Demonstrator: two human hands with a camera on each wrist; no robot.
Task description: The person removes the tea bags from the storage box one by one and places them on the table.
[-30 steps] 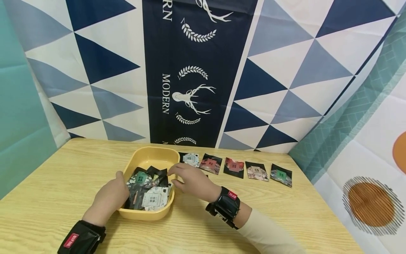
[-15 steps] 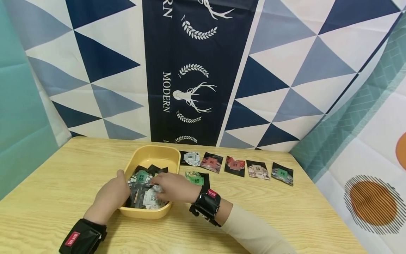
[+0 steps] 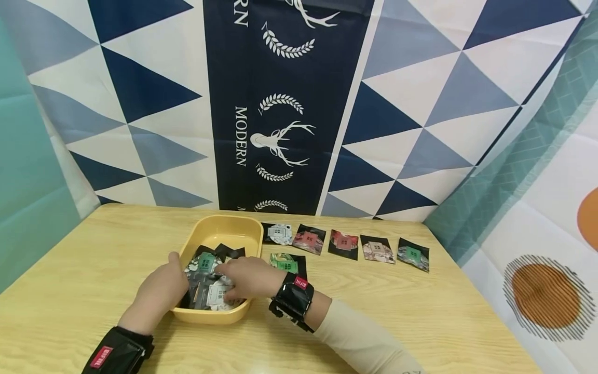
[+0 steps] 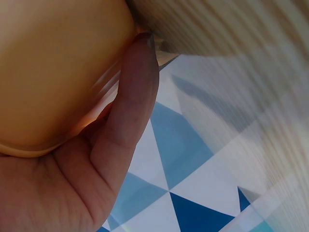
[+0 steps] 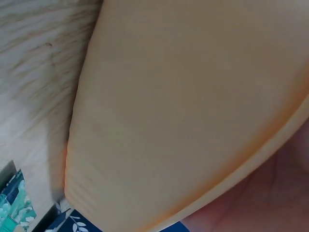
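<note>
My left hand (image 3: 163, 285) grips the left rim of a yellow plastic tub (image 3: 210, 221); in the left wrist view a finger (image 4: 130, 96) lies along the tub's outer wall. Inside the tub is a pile of small flat black sachets with printed labels. My right hand (image 3: 254, 278) reaches over the right rim, finger and thumb spread over a white-labelled sachet (image 3: 216, 295) near the front. Behind that sachet is a green-labelled sachet (image 3: 204, 263). The right wrist view is mostly filled by the tub's outer wall (image 5: 183, 96), and my fingertips are hidden there.
A row of sachets lies along the back of the wooden table (image 3: 374, 306), from a white-labelled one (image 3: 279, 234) to a green-labelled one (image 3: 413, 254). Nearer, a green-and-yellow sachet (image 3: 286, 263) lies beside the tub, partly behind my right hand. Patterned cloth (image 3: 285, 156) hangs behind.
My right hand has moved left from beside the tub's right rim to over the sachets inside, uncovering the green-and-yellow sachet on the table. My left hand stays on the rim.
</note>
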